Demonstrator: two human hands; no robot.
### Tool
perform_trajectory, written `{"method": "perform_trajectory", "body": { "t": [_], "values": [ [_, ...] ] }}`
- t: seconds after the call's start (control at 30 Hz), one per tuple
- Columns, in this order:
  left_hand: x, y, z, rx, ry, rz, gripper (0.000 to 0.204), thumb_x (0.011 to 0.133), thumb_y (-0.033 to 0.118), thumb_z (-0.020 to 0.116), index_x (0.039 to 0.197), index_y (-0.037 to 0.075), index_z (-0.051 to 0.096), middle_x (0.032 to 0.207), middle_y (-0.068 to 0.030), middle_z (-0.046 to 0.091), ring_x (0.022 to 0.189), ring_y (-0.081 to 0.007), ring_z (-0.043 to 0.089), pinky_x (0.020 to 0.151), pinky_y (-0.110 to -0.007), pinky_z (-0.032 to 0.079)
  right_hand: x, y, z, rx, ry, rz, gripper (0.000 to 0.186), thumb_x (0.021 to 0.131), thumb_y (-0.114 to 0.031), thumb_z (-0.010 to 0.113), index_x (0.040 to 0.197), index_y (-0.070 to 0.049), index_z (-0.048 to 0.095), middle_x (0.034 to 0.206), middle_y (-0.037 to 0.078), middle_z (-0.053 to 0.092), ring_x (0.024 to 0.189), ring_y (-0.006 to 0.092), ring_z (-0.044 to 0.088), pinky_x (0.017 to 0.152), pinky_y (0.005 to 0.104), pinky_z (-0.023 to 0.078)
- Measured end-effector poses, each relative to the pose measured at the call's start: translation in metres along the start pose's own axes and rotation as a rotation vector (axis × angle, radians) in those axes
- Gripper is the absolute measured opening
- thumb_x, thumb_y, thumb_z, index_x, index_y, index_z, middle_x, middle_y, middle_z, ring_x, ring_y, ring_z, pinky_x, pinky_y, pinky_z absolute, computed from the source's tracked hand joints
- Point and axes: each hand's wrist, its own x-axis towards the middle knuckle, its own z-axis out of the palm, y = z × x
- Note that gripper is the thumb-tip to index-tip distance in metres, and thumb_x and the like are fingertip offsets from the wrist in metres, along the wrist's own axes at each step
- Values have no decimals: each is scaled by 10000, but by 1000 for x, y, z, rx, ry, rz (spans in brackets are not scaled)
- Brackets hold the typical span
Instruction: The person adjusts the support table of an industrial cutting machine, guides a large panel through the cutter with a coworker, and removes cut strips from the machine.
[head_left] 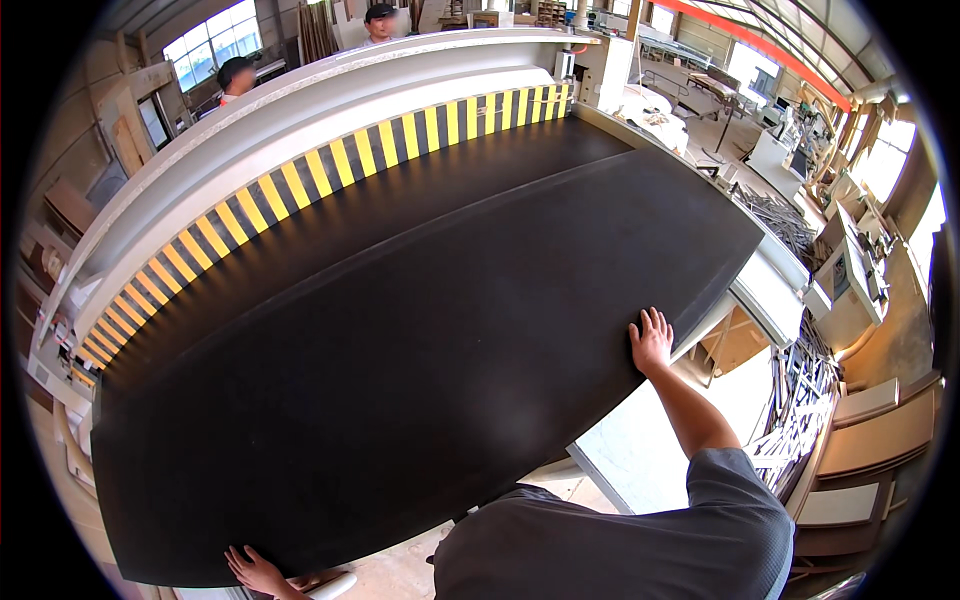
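Observation:
A large black panel (400,350) spans most of the view, lying flat with its far edge on the dark bed (420,195) of a long machine. My left hand (258,572) rests on the panel's near edge at the lower left, fingers stretched out and apart. Farther right, my right hand (652,342) lies on top of the panel near its right part of the front edge, with fingers spread. Neither hand is wrapped round the panel. Its underside is hidden from here.
A yellow-and-black striped guard (340,160) runs along the machine under a long pale beam (330,75). Two people in dark caps stand behind it. At right are a white surface (650,440), a heap of thin offcut strips (800,400) and leaning boards (880,440).

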Motion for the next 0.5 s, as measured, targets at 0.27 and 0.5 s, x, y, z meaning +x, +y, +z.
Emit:
{"method": "perform_trajectory", "body": {
  "t": [0.27, 0.5],
  "values": [
    [3, -6, 9, -29, 33, 26, 529, 1066, 468, 520, 1447, 116, 630, 1529, -94, 580, 1421, -329, 513, 1182, -476, 387, 0, 0, 1, 4, 7, -4, 623, 1067, -469, 457, 1554, -81, 472, 1673, 131, 370, 1578, 311, 261, 1292, 499, 173],
    [5, -10, 14, -31, 57, 37, 516, 1064, 452, 530, 1440, 115, 635, 1519, -101, 588, 1412, -334, 521, 1173, -480, 395, 0, 0, 2, 7, 17, -8, 619, 1065, -465, 463, 1548, -78, 478, 1669, 137, 375, 1574, 316, 270, 1290, 503, 179]
  ]
}}
